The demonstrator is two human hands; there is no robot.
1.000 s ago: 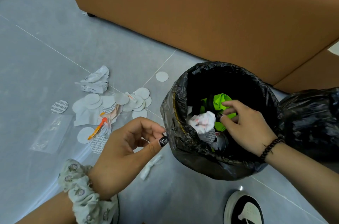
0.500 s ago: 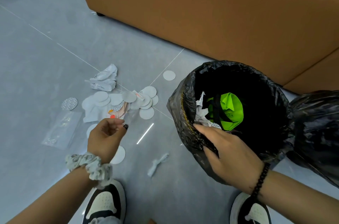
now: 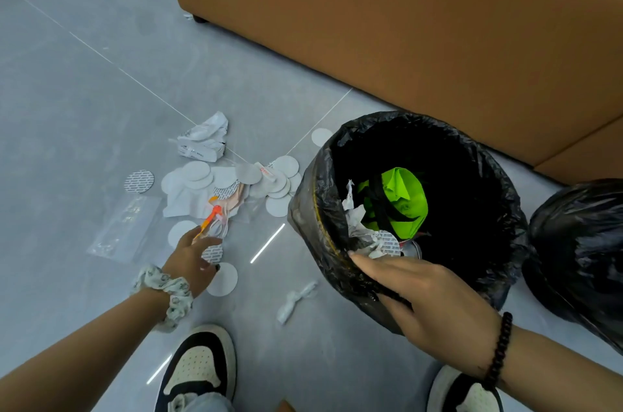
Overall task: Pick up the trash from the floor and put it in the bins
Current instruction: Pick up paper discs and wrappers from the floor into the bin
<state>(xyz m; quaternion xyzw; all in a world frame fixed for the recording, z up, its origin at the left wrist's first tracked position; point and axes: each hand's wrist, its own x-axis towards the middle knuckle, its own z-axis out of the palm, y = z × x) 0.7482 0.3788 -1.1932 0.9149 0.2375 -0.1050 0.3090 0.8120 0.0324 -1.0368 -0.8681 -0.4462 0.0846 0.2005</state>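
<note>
Trash lies scattered on the grey floor: several white round discs (image 3: 199,172), a crumpled white wrapper (image 3: 202,138), an orange plastic piece (image 3: 209,218) and a twisted paper scrap (image 3: 296,300). My left hand (image 3: 190,258) reaches down with fingers stretched over a patterned disc (image 3: 213,253), fingertips next to the orange piece. Whether it pinches anything is blurred. My right hand (image 3: 428,300) grips the near rim of the black-lined bin (image 3: 310,209). Inside the bin sit a bright green item (image 3: 404,199) and crumpled paper (image 3: 357,226).
A brown sofa (image 3: 404,24) stands close behind the bin. A second black bag (image 3: 580,243) sits at the right. A clear plastic bag (image 3: 124,226) and a lone patterned disc (image 3: 139,181) lie to the left. My two shoes (image 3: 199,368) are at the bottom.
My left hand has moved from beside the bin down to the trash pile. My right hand came out of the bin and took hold of its near rim.
</note>
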